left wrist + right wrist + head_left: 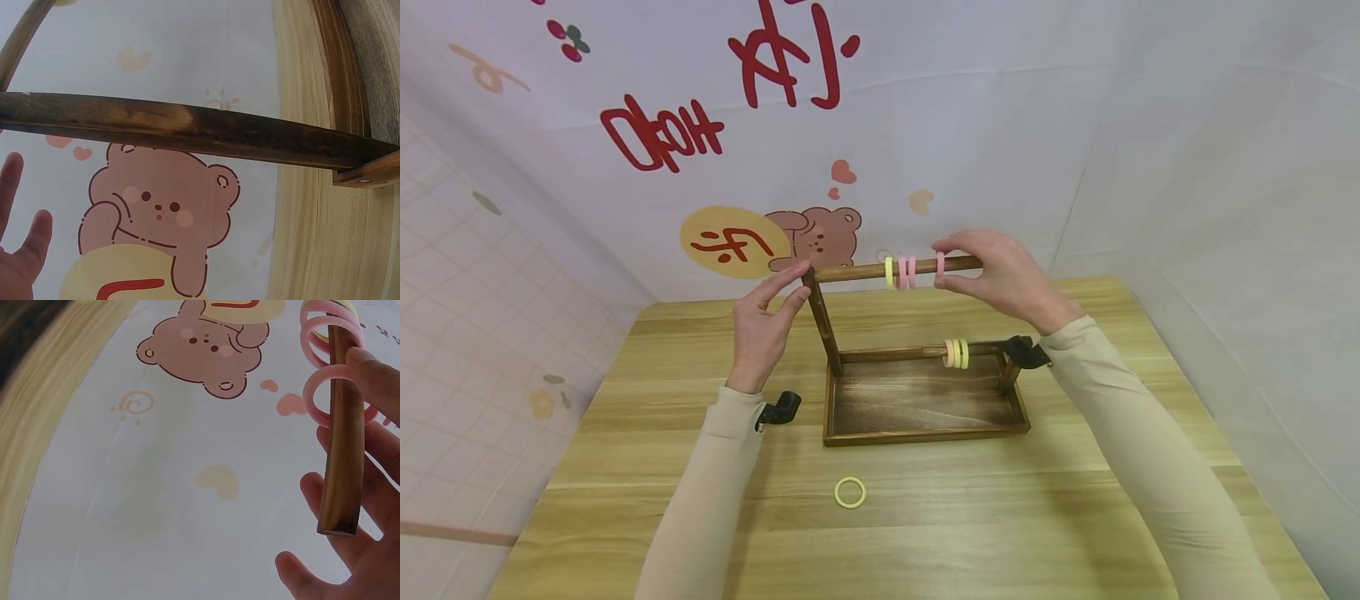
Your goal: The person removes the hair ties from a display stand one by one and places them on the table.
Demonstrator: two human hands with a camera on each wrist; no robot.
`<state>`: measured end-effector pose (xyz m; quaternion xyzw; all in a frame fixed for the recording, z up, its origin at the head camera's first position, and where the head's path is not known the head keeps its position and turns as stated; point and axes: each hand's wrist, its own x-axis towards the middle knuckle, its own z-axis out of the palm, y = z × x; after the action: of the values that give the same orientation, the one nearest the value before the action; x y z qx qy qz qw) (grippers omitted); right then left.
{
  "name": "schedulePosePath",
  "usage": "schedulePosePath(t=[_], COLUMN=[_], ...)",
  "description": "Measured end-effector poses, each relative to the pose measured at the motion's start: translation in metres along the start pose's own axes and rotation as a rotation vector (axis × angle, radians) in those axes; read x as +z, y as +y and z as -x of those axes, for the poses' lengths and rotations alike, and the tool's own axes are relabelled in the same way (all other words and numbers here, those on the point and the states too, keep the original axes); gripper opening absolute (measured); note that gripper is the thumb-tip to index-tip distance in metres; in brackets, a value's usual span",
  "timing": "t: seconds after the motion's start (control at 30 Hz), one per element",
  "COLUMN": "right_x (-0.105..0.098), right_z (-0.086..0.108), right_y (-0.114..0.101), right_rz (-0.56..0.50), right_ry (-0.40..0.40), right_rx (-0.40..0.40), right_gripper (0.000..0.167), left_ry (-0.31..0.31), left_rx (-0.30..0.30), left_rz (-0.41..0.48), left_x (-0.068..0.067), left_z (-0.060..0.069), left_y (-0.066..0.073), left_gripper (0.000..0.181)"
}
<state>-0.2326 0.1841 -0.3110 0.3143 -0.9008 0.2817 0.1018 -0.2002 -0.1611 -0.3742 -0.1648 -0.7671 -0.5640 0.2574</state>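
Note:
On the upper bar [850,272] of a brown wooden stand hang a yellow ring [889,273] and two pink rings [912,272]. Nearer the bar's free end, my right hand [1006,279] pinches another pink ring [940,265] between thumb and finger; the right wrist view shows this ring [310,394] around the bar [345,462], below the others. My left hand [763,329] has its fingertips at the top of the upright post [822,321], fingers fairly straight; in the left wrist view the hand [22,244] is beside the post [187,130], and contact is unclear.
A lower bar [891,354] carries several peach and yellow rings [957,353]. The stand's tray base [925,437] rests on the wooden table [700,467]. One yellow ring [837,492] lies flat in front of it. A printed cloth [1000,150] hangs behind.

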Motion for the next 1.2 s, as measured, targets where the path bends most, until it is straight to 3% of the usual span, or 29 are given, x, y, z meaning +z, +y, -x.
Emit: schedulePosePath(t=[1.2], right_x=[-0.009], right_z=[0.01], right_y=[0.01], right_rz=[-0.063], right_ry=[0.022], right_rx=[0.064], right_gripper=[0.052], left_ry=[-0.001], left_rx=[0.004], left_rz=[-0.012], left_x=[0.0], left_z=[0.0], left_y=[0.0], left_gripper=[0.034])
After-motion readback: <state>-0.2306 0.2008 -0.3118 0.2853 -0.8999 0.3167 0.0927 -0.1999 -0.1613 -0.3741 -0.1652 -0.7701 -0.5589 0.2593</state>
